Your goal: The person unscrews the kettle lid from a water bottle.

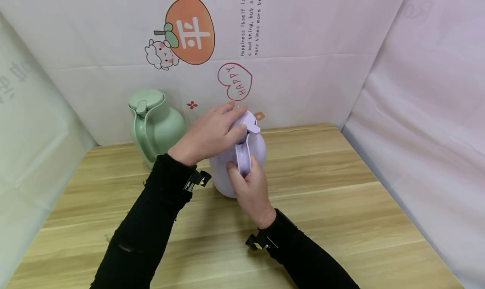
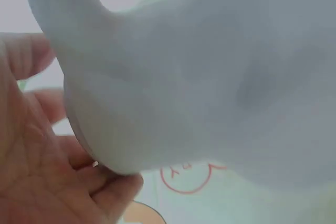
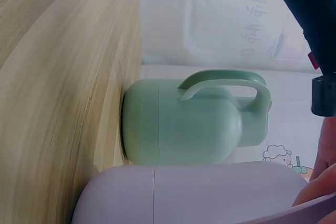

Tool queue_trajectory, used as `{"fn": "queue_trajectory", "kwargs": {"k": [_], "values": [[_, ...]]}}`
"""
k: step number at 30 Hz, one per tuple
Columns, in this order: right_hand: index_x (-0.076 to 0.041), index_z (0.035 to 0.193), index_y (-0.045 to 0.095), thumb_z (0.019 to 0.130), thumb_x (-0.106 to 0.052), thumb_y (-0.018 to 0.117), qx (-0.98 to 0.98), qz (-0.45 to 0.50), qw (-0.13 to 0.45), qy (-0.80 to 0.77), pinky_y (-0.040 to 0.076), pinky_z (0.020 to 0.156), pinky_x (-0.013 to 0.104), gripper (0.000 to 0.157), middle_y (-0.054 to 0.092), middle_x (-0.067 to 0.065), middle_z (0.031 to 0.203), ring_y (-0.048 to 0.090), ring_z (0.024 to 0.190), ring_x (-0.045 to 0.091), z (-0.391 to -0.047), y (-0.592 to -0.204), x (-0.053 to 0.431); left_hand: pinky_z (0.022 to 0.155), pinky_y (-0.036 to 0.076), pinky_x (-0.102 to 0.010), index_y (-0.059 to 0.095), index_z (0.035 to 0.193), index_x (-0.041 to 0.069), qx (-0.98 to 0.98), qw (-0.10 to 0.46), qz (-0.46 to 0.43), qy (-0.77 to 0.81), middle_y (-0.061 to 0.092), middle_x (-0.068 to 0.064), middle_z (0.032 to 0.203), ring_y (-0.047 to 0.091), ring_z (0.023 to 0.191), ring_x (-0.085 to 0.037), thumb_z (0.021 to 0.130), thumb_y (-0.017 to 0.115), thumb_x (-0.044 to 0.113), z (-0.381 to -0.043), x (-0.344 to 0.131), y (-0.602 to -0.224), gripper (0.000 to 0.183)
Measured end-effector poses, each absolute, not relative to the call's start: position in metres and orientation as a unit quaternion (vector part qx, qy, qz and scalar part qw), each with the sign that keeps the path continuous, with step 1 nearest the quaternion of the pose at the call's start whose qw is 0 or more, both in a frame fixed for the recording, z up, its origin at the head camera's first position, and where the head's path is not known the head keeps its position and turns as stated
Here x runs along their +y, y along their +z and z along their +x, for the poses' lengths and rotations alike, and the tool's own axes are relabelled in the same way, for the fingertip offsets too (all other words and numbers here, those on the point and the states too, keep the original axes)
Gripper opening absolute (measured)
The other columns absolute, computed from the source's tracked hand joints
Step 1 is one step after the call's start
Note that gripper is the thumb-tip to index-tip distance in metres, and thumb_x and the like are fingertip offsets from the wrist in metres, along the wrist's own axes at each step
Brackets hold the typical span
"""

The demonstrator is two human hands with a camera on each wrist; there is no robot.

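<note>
A light purple thermos jug (image 1: 224, 177) stands upright on the wooden table. My right hand (image 1: 253, 194) grips its handle (image 1: 243, 158), thumb on the left side. Over the top lies my left hand (image 1: 212, 131), its fingers and thumb curled about the lid (image 1: 248, 119), beside the lid's lever (image 1: 253, 128). The left wrist view has the pale jug body (image 2: 184, 93) filling most of it, with the left fingers bent around its top end. Part of the lid is hidden under that hand.
A green thermos jug (image 1: 166, 131) stands upright at the back left, also in the right wrist view behind the purple one. White printed cloth (image 1: 310, 70) hangs at the back and both sides. The wooden table (image 1: 326, 221) extends to the front right.
</note>
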State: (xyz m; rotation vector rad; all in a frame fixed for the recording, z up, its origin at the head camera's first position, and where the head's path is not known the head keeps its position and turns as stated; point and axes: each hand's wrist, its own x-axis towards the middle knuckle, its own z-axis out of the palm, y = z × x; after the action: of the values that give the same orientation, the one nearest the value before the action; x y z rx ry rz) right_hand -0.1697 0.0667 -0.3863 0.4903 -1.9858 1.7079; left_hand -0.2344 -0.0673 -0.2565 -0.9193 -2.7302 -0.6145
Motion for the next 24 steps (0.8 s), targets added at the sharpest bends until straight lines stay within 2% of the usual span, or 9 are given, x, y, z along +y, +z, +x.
{"fn": "queue_trajectory", "kwargs": {"k": [4, 9, 24], "values": [[-0.002, 0.106, 0.058, 0.101, -0.019, 0.065, -0.724, 0.181, 0.237, 0.622, 0.046, 0.064, 0.030, 0.019, 0.057, 0.006, 0.085, 0.056, 0.076, 0.017, -0.1693, -0.3865, 0.0660, 0.124, 0.031, -0.045, 0.053, 0.154, 0.018, -0.920, 0.089, -0.327, -0.195, 0.045, -0.011, 0.162, 0.042, 0.149, -0.030, 0.103, 0.039, 0.035, -0.2364, -0.0723, -0.2574, 0.056], [-0.002, 0.107, 0.059, 0.102, -0.020, 0.065, -0.723, 0.184, 0.235, 0.623, 0.046, 0.064, 0.029, 0.019, 0.056, 0.006, 0.085, 0.056, 0.077, 0.018, -0.1687, -0.3858, 0.0662, 0.124, 0.031, -0.046, 0.053, 0.154, 0.020, -0.921, 0.085, -0.333, -0.181, 0.044, -0.011, 0.163, 0.043, 0.149, -0.031, 0.105, 0.042, 0.034, -0.2361, -0.0740, -0.2554, 0.052], [-0.002, 0.108, 0.058, 0.102, -0.021, 0.064, -0.730, 0.171, 0.232, 0.620, 0.043, 0.061, 0.029, 0.020, 0.053, 0.004, 0.082, 0.053, 0.072, 0.017, -0.1684, -0.3864, 0.0675, 0.121, 0.035, -0.047, 0.056, 0.152, 0.017, -0.928, 0.109, -0.322, -0.153, 0.054, -0.014, 0.155, 0.049, 0.144, -0.032, 0.108, 0.050, 0.039, -0.2320, -0.0690, -0.2522, 0.050]]}}
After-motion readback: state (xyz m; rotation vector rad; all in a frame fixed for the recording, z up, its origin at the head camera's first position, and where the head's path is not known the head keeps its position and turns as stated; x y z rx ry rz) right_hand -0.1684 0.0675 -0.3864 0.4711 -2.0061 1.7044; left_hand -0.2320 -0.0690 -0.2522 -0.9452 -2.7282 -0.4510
